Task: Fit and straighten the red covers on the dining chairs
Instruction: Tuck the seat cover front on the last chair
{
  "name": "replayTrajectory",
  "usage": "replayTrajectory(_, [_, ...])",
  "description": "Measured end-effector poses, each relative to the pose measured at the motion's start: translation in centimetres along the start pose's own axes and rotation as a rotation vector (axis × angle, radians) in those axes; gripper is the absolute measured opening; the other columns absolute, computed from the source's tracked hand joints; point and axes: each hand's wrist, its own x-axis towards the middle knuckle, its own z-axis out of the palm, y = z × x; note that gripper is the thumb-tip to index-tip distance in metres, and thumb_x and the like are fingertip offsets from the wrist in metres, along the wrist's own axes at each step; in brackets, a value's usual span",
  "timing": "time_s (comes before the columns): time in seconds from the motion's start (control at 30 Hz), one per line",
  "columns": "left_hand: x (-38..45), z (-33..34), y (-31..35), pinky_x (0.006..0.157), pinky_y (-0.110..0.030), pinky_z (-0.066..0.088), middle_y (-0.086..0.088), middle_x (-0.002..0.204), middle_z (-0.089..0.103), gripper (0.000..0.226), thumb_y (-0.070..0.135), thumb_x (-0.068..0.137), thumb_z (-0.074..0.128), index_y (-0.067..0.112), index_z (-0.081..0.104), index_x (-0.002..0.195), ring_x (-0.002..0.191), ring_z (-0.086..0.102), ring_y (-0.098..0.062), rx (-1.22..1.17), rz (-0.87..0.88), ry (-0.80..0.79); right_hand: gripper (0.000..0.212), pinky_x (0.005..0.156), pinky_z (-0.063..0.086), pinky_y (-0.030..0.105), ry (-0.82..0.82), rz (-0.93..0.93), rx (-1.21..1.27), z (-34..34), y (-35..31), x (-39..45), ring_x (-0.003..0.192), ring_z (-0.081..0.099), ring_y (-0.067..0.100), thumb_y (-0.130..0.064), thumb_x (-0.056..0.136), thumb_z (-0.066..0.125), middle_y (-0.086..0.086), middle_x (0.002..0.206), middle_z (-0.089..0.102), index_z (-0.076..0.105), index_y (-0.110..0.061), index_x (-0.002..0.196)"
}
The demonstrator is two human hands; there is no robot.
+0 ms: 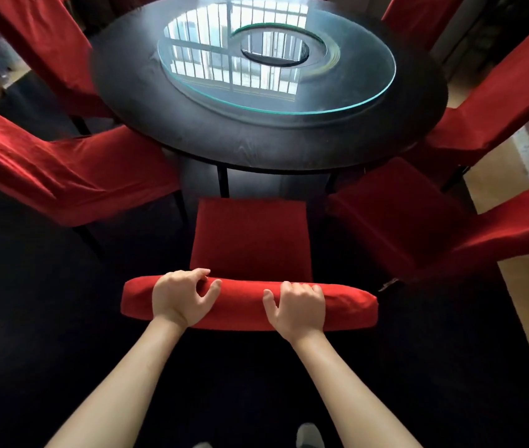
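Observation:
Directly below me stands a dining chair in a red cover, its seat (250, 236) pushed toward the table and the covered top of its backrest (243, 305) nearest me. My left hand (182, 297) rests on the left part of that backrest top, fingers curled loosely over the front edge, thumb apart. My right hand (297, 307) lies on the right part of it, fingers bent over the fabric. Whether either hand pinches the cloth I cannot tell. The cover on this chair looks smooth.
A round dark table (272, 147) with a glass turntable (289, 101) stands ahead. Red-covered chairs ring it: one at left with wrinkled fabric (62, 169), one far left (40, 40), two at right (418, 221) (499, 98). Dark carpet lies underfoot, wood floor at right.

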Motion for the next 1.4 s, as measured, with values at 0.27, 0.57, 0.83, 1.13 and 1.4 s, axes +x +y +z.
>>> replayTrajectory(0.27, [0.8, -0.9, -3.1, 0.061, -0.034, 0.051, -0.008, 0.067, 0.071, 0.065, 0.060, 0.076, 0.035, 0.014, 0.078, 0.090, 0.062, 0.067, -0.029, 0.020, 0.033, -0.016, 0.049, 0.055, 0.048, 0.031, 0.047, 0.070, 0.019, 0.4, -3.4, -0.2, 0.043, 0.056, 0.024, -0.049, 0.078, 0.042, 0.003, 0.047, 0.056, 0.056, -0.013, 0.049])
replayTrajectory(0.57, [2.3, -0.7, -4.9, 0.065, -0.036, 0.050, -0.008, 0.069, 0.072, 0.066, 0.061, 0.073, 0.034, 0.014, 0.077, 0.089, 0.066, 0.067, -0.031, 0.050, -0.016, -0.003, 0.049, 0.055, 0.047, 0.032, 0.036, 0.084, 0.031, 0.8, -5.1, 0.8, 0.043, 0.055, 0.023, -0.050, 0.076, 0.039, 0.002, 0.047, 0.056, 0.056, -0.012, 0.050])
replayTrajectory(0.83, [2.1, -0.9, -4.6, 0.071, -0.036, 0.048, -0.010, 0.076, 0.072, 0.073, 0.065, 0.070, 0.028, 0.016, 0.076, 0.094, 0.075, 0.067, -0.032, 0.054, -0.049, -0.030, 0.049, 0.055, 0.046, 0.031, 0.005, 0.088, 0.022, 0.7, -5.2, 0.6, 0.044, 0.056, 0.025, -0.050, 0.076, 0.038, 0.003, 0.048, 0.056, 0.057, -0.012, 0.051])
replayTrajectory(1.13, [2.0, -1.4, -4.4, 0.070, -0.035, 0.049, -0.011, 0.074, 0.072, 0.071, 0.063, 0.071, 0.030, 0.015, 0.077, 0.092, 0.072, 0.067, -0.033, 0.047, -0.055, -0.045, 0.049, 0.054, 0.046, 0.033, -0.018, 0.081, 0.025, 0.5, -5.3, 0.5, 0.043, 0.055, 0.025, -0.049, 0.077, 0.038, 0.003, 0.047, 0.055, 0.056, -0.012, 0.050])
replayTrajectory(1.4, [1.1, -2.9, -3.6, 0.082, -0.035, 0.050, -0.011, 0.097, 0.074, 0.067, 0.062, 0.074, 0.041, 0.014, 0.074, 0.109, 0.093, 0.069, -0.030, 0.015, -0.080, -0.040, 0.046, 0.075, 0.046, 0.040, -0.158, 0.064, 0.098, 0.6, -4.9, 0.4, 0.072, 0.066, 0.029, -0.047, 0.088, 0.051, 0.009, 0.076, 0.070, 0.068, -0.006, 0.101])
